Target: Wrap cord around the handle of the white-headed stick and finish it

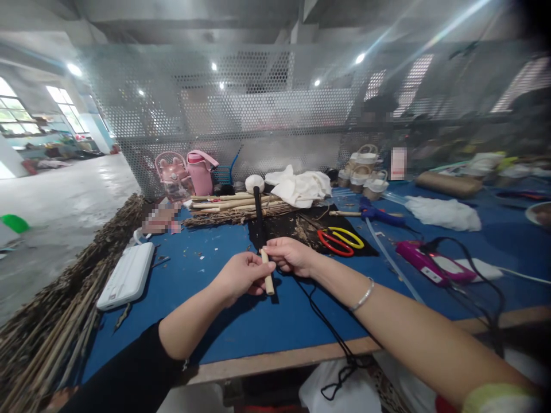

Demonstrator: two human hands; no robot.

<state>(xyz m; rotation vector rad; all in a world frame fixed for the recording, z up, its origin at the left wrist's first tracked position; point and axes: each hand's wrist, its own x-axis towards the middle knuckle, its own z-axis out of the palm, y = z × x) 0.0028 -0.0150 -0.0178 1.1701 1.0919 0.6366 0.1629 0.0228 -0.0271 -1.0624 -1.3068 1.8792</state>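
Note:
Between thumb and fingers, my left hand [246,276] grips a short, pale wooden stick [268,281], tilted slightly with its near end toward me. My right hand [290,256] is closed in a pinch right at the stick's far end; whatever is between those fingertips is too small to make out. A black upright rod [258,215] with a white round top stands just behind the hands. Below my right hand, a thin black cord [321,315] runs over the table's front edge. Scissors [342,241] with red and yellow handles lie to the right on a black cloth.
Dried stalks [232,206] lie at the back beside a white cloth [299,186]. On the left are a white power bank [127,275] and a large stalk pile [64,321]. A blue glue gun [379,212] and a purple device [434,261] are on the right.

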